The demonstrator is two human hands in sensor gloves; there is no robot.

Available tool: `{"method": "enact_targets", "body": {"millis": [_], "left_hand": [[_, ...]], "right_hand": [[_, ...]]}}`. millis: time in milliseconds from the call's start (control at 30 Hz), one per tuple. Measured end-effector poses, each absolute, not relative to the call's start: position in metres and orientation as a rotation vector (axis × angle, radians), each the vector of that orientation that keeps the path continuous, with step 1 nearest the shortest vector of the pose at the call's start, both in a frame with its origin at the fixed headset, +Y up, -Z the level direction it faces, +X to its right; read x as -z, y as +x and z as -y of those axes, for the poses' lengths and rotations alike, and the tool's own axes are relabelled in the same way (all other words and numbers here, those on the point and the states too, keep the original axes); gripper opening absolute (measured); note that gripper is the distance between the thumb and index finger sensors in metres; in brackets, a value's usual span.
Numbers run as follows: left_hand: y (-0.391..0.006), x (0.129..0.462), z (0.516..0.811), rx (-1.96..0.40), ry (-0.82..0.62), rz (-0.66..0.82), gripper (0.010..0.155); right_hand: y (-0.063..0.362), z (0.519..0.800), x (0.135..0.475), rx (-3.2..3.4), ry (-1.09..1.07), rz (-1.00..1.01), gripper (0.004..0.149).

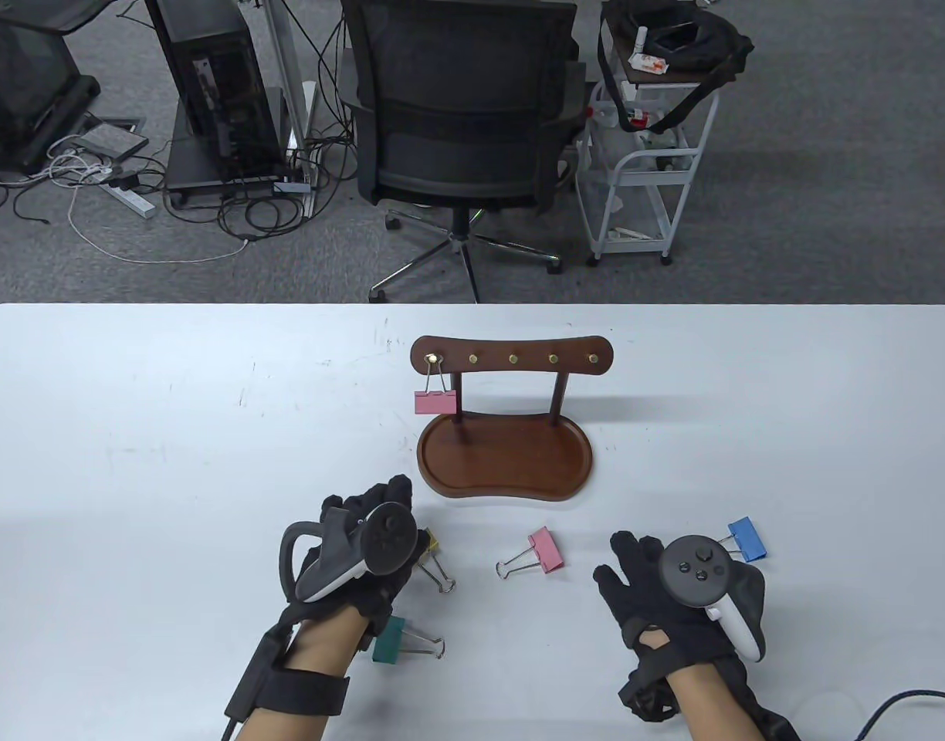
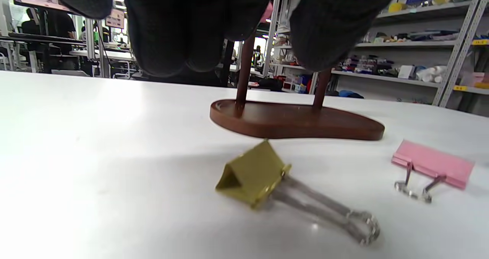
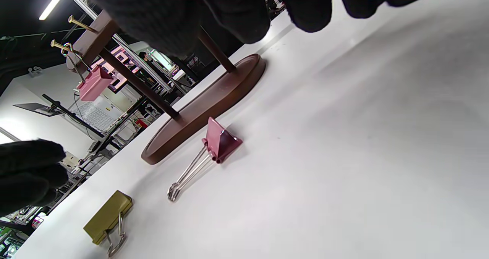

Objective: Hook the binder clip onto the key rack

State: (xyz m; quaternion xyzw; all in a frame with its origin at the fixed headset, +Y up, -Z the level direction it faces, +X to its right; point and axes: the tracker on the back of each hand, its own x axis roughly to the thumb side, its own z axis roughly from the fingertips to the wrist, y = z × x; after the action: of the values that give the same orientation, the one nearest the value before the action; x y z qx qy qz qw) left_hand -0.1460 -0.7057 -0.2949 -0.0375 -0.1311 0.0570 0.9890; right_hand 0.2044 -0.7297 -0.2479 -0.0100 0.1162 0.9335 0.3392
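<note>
The wooden key rack (image 1: 511,359) stands mid-table with a row of brass hooks. A pink binder clip (image 1: 435,401) hangs on the leftmost hook. A second pink clip (image 1: 546,549) lies loose in front of the rack's base (image 1: 503,463). A yellow clip (image 1: 430,544) lies by my left hand (image 1: 380,509). In the left wrist view my fingers (image 2: 172,29) hover above the yellow clip (image 2: 254,175) without touching it. My right hand (image 1: 635,567) is spread and empty, right of the loose pink clip (image 3: 221,138).
A green clip (image 1: 387,641) lies by my left wrist. A blue clip (image 1: 748,538) lies just right of my right hand. An office chair (image 1: 457,108) and a white cart (image 1: 650,170) stand beyond the table's far edge.
</note>
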Motion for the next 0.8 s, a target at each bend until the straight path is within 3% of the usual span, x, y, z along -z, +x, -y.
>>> {"method": "enact_targets", "body": {"millis": [800], "left_hand": [[-0.142, 0.317, 0.743, 0.068, -0.234, 0.519, 0.08]], "right_hand": [[0.2, 0.733, 0.25, -2.433, -0.02, -0.335, 0.071]]}}
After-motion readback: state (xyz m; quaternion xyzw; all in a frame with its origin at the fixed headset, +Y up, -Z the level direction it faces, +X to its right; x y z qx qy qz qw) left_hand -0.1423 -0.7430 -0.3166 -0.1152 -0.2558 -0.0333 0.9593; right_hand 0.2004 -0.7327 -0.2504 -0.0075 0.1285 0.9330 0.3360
